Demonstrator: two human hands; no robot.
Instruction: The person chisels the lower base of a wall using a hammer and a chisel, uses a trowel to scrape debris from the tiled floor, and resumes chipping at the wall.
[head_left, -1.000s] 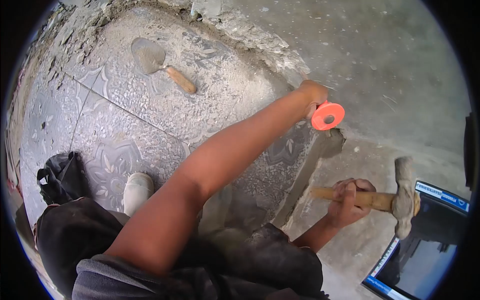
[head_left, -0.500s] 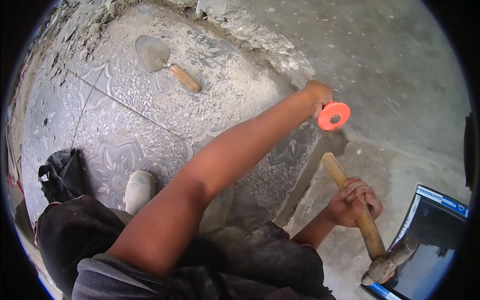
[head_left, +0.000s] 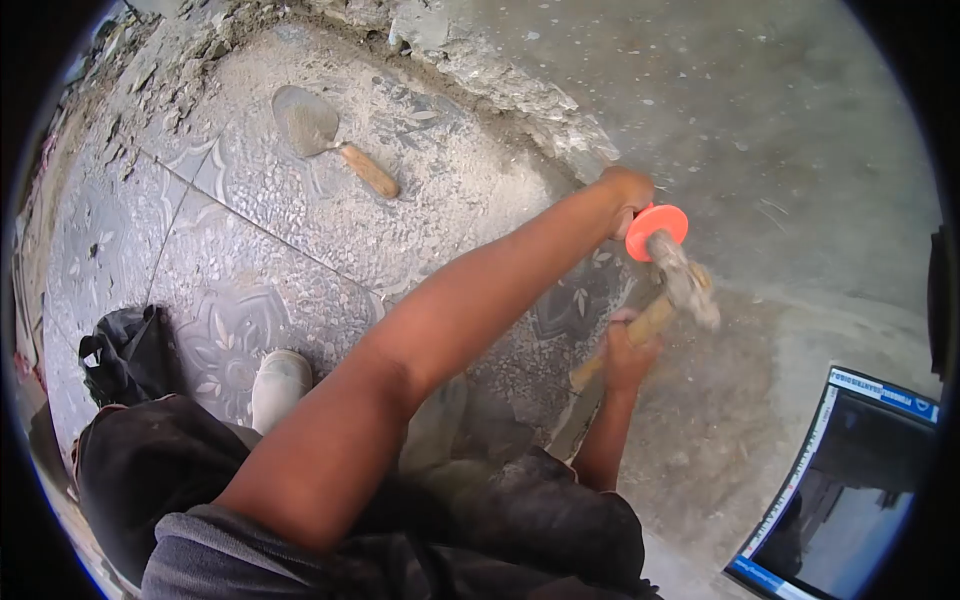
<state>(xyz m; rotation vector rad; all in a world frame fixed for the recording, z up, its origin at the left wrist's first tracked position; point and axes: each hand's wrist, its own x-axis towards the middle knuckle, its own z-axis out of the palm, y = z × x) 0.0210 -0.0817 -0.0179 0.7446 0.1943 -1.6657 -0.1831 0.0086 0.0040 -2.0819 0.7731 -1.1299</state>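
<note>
My left hand [head_left: 630,188] is closed around a chisel with a round orange hand guard [head_left: 657,222], held against the broken edge of the grey wall. The rest of the chisel is mostly hidden by that hand. In my right hand [head_left: 630,358] is a hammer by its wooden handle [head_left: 655,318]. Slightly blurred, the hammer head [head_left: 685,282] is at the chisel's butt end, close to the orange guard; whether they touch I cannot tell. A trowel [head_left: 310,122] with a wooden handle lies on the dusty floor tiles [head_left: 300,215].
Rubble [head_left: 160,75] lies along the floor at upper left. A crumpled black bag [head_left: 130,355] lies left of a pale boot [head_left: 280,388]. At lower right stands a glossy dark panel [head_left: 850,440] with a blue-and-white printed border.
The hammer has swung up and left from the lower right, its head coming to the chisel's end. My left hand and the chisel have shifted slightly left in view.
</note>
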